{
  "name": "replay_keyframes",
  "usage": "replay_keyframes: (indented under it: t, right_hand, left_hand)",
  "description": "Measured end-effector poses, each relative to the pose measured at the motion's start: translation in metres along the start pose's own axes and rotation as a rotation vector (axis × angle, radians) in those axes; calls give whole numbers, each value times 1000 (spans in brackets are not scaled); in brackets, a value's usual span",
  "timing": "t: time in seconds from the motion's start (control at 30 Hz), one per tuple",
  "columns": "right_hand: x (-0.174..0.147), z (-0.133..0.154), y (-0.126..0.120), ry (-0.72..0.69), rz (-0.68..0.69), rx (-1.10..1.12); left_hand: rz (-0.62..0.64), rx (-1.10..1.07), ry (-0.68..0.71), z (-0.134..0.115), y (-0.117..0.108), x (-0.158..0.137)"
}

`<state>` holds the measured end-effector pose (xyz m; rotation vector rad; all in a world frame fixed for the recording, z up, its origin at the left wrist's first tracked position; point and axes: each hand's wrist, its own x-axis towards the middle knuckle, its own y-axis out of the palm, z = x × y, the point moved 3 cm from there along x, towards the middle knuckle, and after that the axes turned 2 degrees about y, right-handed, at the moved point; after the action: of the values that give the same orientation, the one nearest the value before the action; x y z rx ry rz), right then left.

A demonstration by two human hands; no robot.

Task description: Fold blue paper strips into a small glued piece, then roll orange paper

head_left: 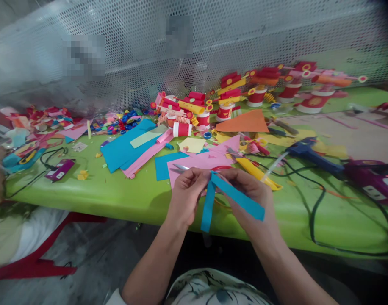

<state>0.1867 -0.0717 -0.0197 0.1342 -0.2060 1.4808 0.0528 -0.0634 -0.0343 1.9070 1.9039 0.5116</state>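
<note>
Red-and-white cups topped with colored paper rolls line the back of a green-covered table, before a perforated metal screen. One bare cup lies on its side near an orange sheet. A pile of colorful plastic pieces sits farther left, beyond a small purple power block. At right, a blue glue gun rests near a larger purple power block, a black cable looping below. A red chair stands at lower left.
</note>
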Motion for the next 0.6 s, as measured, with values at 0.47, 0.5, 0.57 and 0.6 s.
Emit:
replay_keyframes:
  t: [0.47, 0.5, 0.57, 0.6]
  right_hand:
    - [-1, -2, 3, -104, 40, 3]
    - [-2, 2, 3, -116, 54, -8]
    - [-4, 9, 3, -140, 84, -28]
    - [-5, 12, 3, -148, 97, -36]
  left_hand:
    - [-66, 430, 299, -15, 6, -6]
    - [-84, 463, 320, -16, 7, -7]
    - [-111, 523, 360, -18, 8, -9]
    - [-121, 544, 376, -18, 8, -10]
